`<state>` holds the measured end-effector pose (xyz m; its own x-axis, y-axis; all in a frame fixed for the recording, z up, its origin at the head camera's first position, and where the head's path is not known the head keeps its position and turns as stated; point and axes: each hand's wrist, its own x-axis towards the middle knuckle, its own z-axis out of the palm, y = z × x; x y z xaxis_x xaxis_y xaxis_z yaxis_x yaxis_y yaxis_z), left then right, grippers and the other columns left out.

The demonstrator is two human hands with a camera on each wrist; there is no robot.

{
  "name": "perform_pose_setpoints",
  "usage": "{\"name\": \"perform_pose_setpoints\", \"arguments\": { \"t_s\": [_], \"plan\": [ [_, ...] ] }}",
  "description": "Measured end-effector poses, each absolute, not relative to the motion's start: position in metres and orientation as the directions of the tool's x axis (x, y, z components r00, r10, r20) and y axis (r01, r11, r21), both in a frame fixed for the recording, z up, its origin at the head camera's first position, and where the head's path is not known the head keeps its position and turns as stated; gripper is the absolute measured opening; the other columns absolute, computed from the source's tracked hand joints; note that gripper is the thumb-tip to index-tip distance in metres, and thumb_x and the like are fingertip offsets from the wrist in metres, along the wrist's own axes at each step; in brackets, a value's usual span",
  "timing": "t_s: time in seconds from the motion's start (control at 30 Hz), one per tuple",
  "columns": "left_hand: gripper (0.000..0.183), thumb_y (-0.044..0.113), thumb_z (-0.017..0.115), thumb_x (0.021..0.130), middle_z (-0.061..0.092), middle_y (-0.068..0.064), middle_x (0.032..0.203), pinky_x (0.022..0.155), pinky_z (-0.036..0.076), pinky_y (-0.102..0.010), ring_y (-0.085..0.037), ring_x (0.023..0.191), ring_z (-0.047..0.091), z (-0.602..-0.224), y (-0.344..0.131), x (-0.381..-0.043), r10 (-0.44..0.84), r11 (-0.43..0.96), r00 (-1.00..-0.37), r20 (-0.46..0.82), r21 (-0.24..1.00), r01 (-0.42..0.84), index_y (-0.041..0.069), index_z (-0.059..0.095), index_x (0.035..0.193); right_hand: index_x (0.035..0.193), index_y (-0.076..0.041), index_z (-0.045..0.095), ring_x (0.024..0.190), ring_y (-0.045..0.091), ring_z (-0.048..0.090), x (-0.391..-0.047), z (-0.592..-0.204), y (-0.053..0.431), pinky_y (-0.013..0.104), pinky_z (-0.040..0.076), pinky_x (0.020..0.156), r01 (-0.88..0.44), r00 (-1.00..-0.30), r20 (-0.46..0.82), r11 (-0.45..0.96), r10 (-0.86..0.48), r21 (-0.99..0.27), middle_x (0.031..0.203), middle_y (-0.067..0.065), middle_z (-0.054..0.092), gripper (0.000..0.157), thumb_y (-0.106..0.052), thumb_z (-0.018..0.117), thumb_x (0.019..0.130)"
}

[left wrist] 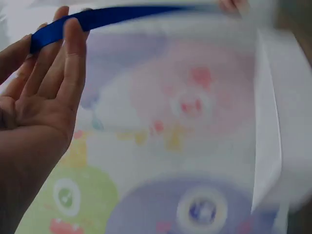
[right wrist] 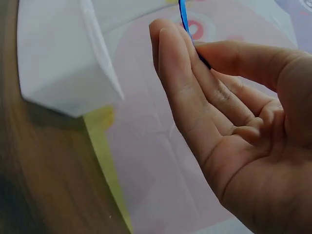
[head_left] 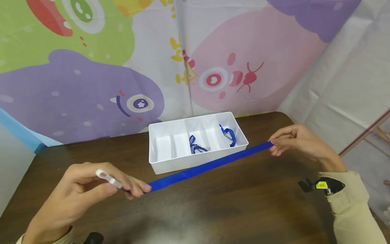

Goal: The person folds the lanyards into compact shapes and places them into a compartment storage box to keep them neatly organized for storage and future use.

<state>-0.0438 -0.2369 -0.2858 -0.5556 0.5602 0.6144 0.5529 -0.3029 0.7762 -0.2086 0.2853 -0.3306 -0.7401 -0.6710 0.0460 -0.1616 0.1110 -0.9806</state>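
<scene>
A blue lanyard (head_left: 210,166) is stretched between both hands above the table, its strap flat and nearly straight. Its white plastic clip (head_left: 108,178) sticks up between the thumb and fingers of my left hand (head_left: 88,189), which pinches that end. At the other end, my right hand (head_left: 300,140) pinches the strap between thumb and fingers. In the right wrist view the strap (right wrist: 184,17) appears edge-on at the fingertips. Behind the strap stands a white divided box (head_left: 170,164). One blue lanyard (head_left: 196,145) lies in its middle compartment, another (head_left: 229,134) in the rightmost compartment.
The box stands on a dark brown wooden table (head_left: 243,203), near its back edge. A cartoon-printed cloth (head_left: 170,78) hangs right behind the table. At the right are a pale curtain (head_left: 344,84) and a thin wooden bar (head_left: 365,134).
</scene>
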Motion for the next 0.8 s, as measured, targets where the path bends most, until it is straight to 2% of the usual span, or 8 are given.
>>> {"name": "perform_pose_setpoints", "arguments": {
  "t_s": [0.07,0.13,0.2,0.3,0.4,0.53,0.67,0.8],
  "plan": [
    [0.035,-0.025,0.044,0.091,0.072,-0.019,0.102,0.066,0.056,-0.035,-0.026,0.09,0.07,-0.285,-0.238,-0.047,0.552,-0.134,-0.629,0.547,0.803,0.581,-0.005,0.066,0.111,0.107,0.016,0.064,0.078,0.032,0.074,-0.209,-0.331,0.285,0.047,0.059,0.068,-0.163,-0.758,0.033,0.14,-0.651,-0.977,0.089,0.028,0.071,0.016,0.009,0.053,0.098],
    [0.036,-0.021,0.05,0.092,0.074,-0.011,0.098,0.056,0.053,-0.031,-0.018,0.077,0.068,-0.286,-0.241,-0.05,0.525,0.065,-0.721,0.452,0.823,0.564,0.002,0.069,0.112,0.107,0.017,0.063,0.078,0.034,0.073,-0.209,-0.332,0.283,0.048,0.058,0.068,-0.175,-0.774,0.021,0.181,-0.632,-0.968,0.09,0.028,0.071,0.017,0.007,0.054,0.098],
    [0.031,-0.013,0.055,0.095,0.074,-0.003,0.094,0.053,0.053,-0.03,-0.014,0.073,0.065,-0.288,-0.244,-0.053,0.499,0.224,-0.79,0.356,0.828,0.514,0.01,0.071,0.109,0.108,0.017,0.063,0.079,0.039,0.072,-0.209,-0.332,0.277,0.049,0.058,0.069,-0.179,-0.791,0.005,0.224,-0.612,-0.958,0.09,0.029,0.071,0.019,0.003,0.056,0.098],
    [0.024,-0.002,0.057,0.099,0.073,0.003,0.09,0.053,0.053,-0.03,-0.014,0.074,0.066,-0.291,-0.248,-0.055,0.476,0.344,-0.839,0.264,0.822,0.454,0.017,0.072,0.105,0.108,0.017,0.064,0.079,0.044,0.071,-0.209,-0.331,0.267,0.05,0.058,0.069,-0.178,-0.815,-0.014,0.274,-0.579,-0.945,0.09,0.027,0.071,0.021,-0.001,0.061,0.097],
    [0.023,0.001,0.057,0.1,0.072,0.004,0.088,0.049,0.05,-0.028,-0.014,0.07,0.065,-0.294,-0.249,-0.055,0.463,0.379,-0.847,0.262,0.805,0.456,0.019,0.071,0.105,0.106,0.017,0.064,0.077,0.043,0.071,-0.206,-0.33,0.256,0.049,0.058,0.068,-0.182,-0.826,-0.014,0.291,-0.563,-0.939,0.087,0.025,0.072,0.021,-0.001,0.063,0.096],
    [0.023,0.002,0.059,0.099,0.071,0.007,0.085,0.04,0.04,-0.024,-0.01,0.056,0.057,-0.297,-0.249,-0.05,0.418,0.417,-0.869,0.264,0.794,0.442,0.021,0.07,0.107,0.105,0.015,0.066,0.075,0.038,0.072,-0.2,-0.326,0.241,0.048,0.059,0.068,-0.196,-0.826,-0.009,0.302,-0.564,-0.933,0.087,0.024,0.072,0.019,-0.002,0.064,0.096],
    [0.017,-0.002,0.059,0.098,0.074,0.002,0.086,0.045,0.042,-0.026,-0.014,0.062,0.064,-0.299,-0.247,-0.047,0.414,0.357,-0.872,0.26,0.835,0.419,0.014,0.063,0.104,0.105,0.011,0.068,0.075,0.037,0.073,-0.192,-0.321,0.228,0.048,0.059,0.069,-0.205,-0.818,-0.017,0.319,-0.574,-0.925,0.089,0.027,0.072,0.017,-0.003,0.065,0.095],
    [0.016,-0.004,0.059,0.097,0.075,-0.002,0.087,0.048,0.042,-0.028,-0.019,0.073,0.069,-0.299,-0.242,-0.047,0.416,0.313,-0.873,0.253,0.862,0.399,0.011,0.059,0.101,0.103,0.01,0.068,0.074,0.036,0.073,-0.181,-0.317,0.218,0.047,0.059,0.068,-0.22,-0.81,-0.009,0.317,-0.587,-0.923,0.087,0.024,0.072,0.015,-0.003,0.065,0.095]
  ]
}}
